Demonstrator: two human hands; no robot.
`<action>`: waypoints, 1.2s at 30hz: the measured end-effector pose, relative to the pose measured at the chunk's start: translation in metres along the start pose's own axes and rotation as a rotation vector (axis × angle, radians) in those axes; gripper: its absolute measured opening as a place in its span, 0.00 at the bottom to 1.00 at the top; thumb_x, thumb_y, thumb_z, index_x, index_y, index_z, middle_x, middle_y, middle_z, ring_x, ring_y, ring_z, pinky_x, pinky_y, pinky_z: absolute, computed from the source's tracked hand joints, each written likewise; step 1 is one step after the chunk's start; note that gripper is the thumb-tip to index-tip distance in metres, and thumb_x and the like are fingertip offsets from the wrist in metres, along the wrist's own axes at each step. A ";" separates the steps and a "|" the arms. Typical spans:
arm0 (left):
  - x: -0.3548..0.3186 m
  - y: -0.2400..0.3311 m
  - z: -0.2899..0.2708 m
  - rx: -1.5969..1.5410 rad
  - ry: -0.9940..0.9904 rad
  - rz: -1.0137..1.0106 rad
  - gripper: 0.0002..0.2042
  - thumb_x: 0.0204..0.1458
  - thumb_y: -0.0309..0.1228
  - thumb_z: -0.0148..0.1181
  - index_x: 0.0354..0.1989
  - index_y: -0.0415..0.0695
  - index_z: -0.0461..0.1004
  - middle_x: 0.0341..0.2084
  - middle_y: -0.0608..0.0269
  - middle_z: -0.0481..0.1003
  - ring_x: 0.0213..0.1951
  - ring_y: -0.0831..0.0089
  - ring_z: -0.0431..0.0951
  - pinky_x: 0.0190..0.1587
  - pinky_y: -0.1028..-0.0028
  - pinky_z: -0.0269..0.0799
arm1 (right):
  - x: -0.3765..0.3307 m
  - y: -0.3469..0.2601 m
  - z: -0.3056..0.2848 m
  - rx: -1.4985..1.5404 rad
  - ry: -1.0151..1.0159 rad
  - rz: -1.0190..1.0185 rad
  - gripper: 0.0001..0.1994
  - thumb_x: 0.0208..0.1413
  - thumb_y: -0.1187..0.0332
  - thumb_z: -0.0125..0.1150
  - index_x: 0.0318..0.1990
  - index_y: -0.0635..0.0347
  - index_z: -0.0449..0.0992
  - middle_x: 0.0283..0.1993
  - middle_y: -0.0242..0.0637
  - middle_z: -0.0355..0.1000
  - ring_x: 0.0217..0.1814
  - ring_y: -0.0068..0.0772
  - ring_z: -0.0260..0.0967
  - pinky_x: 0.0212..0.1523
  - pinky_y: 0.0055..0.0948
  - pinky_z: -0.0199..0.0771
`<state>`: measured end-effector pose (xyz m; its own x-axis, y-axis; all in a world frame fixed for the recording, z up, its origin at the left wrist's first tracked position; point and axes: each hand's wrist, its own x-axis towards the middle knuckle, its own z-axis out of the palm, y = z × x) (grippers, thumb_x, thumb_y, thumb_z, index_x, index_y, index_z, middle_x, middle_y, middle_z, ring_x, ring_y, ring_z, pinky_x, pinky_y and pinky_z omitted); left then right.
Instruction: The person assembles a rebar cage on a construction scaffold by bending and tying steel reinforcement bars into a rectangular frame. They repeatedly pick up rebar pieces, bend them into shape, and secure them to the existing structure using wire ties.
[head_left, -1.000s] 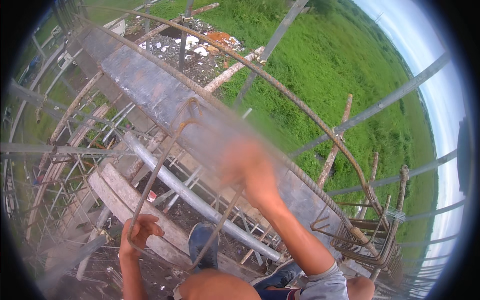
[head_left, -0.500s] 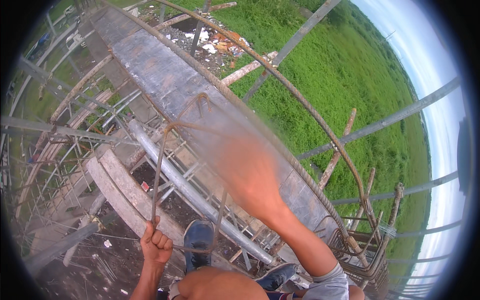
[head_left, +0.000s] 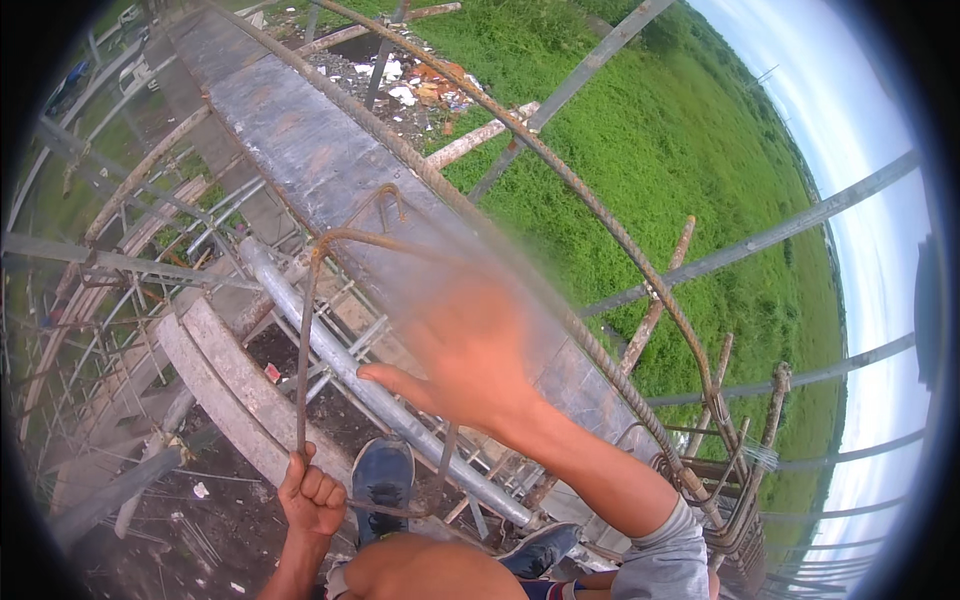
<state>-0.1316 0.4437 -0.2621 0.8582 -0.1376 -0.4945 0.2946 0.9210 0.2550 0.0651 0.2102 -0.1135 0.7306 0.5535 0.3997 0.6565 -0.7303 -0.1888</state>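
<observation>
A bent steel rebar stirrup (head_left: 305, 350) stands before me, rusty at its top corner, with hooked ends over the plank. My left hand (head_left: 316, 497) is closed round its lower left corner. Over the stirrup's upper right part is my right hand (head_left: 468, 345), its thumb sticking out to the left. Motion blur smears its other fingers, so whether they touch the bar I cannot tell. Behind both lies a long grey metal-faced plank (head_left: 300, 130), with a thick ribbed rebar (head_left: 400, 150) along its far edge.
A silver scaffold pipe (head_left: 335, 350) runs diagonally past my shoes (head_left: 383, 485). Curved boards (head_left: 225, 390) lie to the left above dark ground. More rebar stirrups (head_left: 735, 520) are bunched at lower right. Beyond the long curved rebar (head_left: 600, 205) and scaffold poles spreads green grass.
My right hand has shifted slightly left, and its thumb now shows stretched out. My left hand keeps its grip on the stirrup. The whole view has shifted a little.
</observation>
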 end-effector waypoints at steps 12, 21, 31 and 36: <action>0.002 -0.031 0.032 -0.050 0.177 -0.121 0.16 0.66 0.52 0.52 0.41 0.54 0.78 0.09 0.80 0.42 0.13 0.82 0.39 0.20 0.76 0.41 | -0.016 0.028 0.013 -0.103 0.050 0.039 0.23 0.51 0.45 0.70 0.19 0.52 0.73 0.23 0.31 0.68 0.34 0.32 0.65 0.48 0.39 0.59; 0.001 -0.032 0.034 -0.120 -0.054 -0.193 0.15 0.68 0.51 0.47 0.44 0.55 0.72 0.09 0.81 0.42 0.12 0.82 0.39 0.19 0.76 0.42 | -0.008 0.033 -0.008 -0.059 0.078 -0.062 0.27 0.48 0.38 0.69 0.21 0.54 0.74 0.25 0.31 0.68 0.37 0.35 0.67 0.52 0.41 0.61; 0.002 -0.030 0.030 -0.079 -0.058 -0.184 0.15 0.70 0.50 0.44 0.45 0.54 0.71 0.08 0.81 0.43 0.11 0.82 0.39 0.19 0.76 0.41 | -0.005 0.040 -0.027 -0.050 -0.107 -0.208 0.25 0.52 0.41 0.67 0.26 0.56 0.74 0.26 0.34 0.69 0.34 0.36 0.68 0.45 0.38 0.68; 0.008 -0.037 0.029 -0.022 -0.024 -0.082 0.15 0.69 0.50 0.46 0.44 0.53 0.71 0.09 0.80 0.43 0.12 0.82 0.40 0.21 0.75 0.42 | -0.010 0.035 0.004 -0.031 0.058 -0.198 0.26 0.51 0.40 0.68 0.21 0.54 0.70 0.16 0.31 0.64 0.24 0.33 0.64 0.33 0.33 0.63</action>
<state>-0.1239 0.3977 -0.2516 0.8414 -0.2213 -0.4930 0.3553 0.9140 0.1961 0.0816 0.1810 -0.1276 0.5750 0.6644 0.4775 0.7798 -0.6217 -0.0739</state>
